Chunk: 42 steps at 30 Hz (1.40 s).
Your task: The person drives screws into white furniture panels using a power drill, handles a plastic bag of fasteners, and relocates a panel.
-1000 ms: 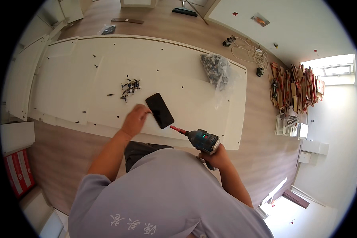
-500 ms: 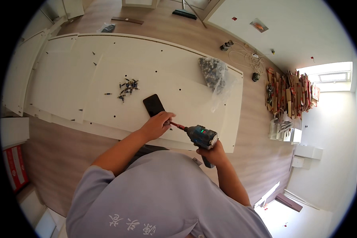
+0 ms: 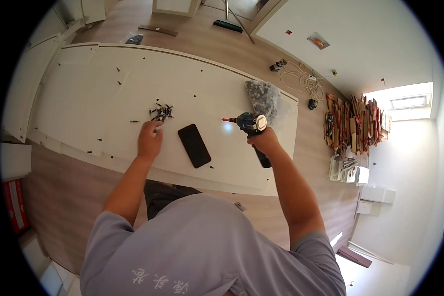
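Note:
A large white panel [image 3: 93, 84] lies flat on the wooden floor. My left hand [image 3: 149, 139] reaches over it, fingers bent, just below a small heap of dark screws [image 3: 161, 112]. Whether it holds a screw I cannot tell. A black phone [image 3: 194, 145] lies on the panel between my hands. My right hand [image 3: 265, 141] grips the handle of a dark teal power drill [image 3: 250, 123], held up above the panel with its red-tipped bit pointing left.
A clear bag of hardware [image 3: 262, 96] sits near the panel's right end. A coiled white cable [image 3: 303, 81] and small dark items lie beyond it. Wood offcuts [image 3: 351, 123] are stacked at the right wall. More white panels [image 3: 29, 74] lie at the left.
My left hand has left the drill bit and moved left past the phone toward the screws. My right hand has lifted the drill up and to the right.

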{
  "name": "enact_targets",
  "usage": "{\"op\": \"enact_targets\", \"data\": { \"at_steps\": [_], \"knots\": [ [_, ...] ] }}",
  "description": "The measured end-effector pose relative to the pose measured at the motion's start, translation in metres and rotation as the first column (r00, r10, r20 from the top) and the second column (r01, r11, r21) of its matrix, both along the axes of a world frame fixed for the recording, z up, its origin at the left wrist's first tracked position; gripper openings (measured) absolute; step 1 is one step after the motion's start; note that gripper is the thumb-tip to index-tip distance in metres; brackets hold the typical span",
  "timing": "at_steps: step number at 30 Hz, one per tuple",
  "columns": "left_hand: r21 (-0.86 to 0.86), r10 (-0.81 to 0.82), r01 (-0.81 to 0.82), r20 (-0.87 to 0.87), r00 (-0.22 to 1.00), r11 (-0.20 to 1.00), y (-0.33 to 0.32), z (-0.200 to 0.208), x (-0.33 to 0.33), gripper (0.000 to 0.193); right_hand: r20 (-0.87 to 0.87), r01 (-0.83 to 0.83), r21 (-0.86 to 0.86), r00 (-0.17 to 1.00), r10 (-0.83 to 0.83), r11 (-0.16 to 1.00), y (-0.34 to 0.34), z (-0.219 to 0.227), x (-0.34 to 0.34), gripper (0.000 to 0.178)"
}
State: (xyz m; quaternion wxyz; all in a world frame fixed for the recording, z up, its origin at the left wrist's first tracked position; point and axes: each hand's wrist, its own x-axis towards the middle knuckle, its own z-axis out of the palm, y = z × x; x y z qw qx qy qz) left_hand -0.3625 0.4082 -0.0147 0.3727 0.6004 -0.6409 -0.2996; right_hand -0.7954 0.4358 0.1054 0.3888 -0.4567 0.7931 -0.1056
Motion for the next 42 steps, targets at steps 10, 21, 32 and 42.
{"op": "enact_targets", "data": {
  "at_steps": [10,21,32,42],
  "knots": [
    [0.055,0.140,-0.142,0.043,0.989,0.988,0.027,-0.016,0.039,0.022,-0.408,-0.274,0.322,0.824,0.394,0.906,-0.067,0.079,0.061,0.033],
    [0.138,0.134,-0.152,0.131,0.982,0.979,0.023,-0.014,0.024,0.032,-0.430,-0.297,0.283,0.811,0.397,0.912,-0.070,0.081,0.072,0.033],
    [0.363,0.040,-0.197,0.396,0.917,0.911,-0.006,0.011,0.012,0.033,-0.340,-0.306,0.197,0.870,0.358,0.931,-0.058,0.084,0.053,0.034],
    [0.088,-0.286,0.290,-0.062,0.956,0.953,0.054,0.041,-0.030,0.015,0.586,0.058,0.008,0.809,-0.052,0.998,0.086,0.083,0.040,0.046]
  ]
}}
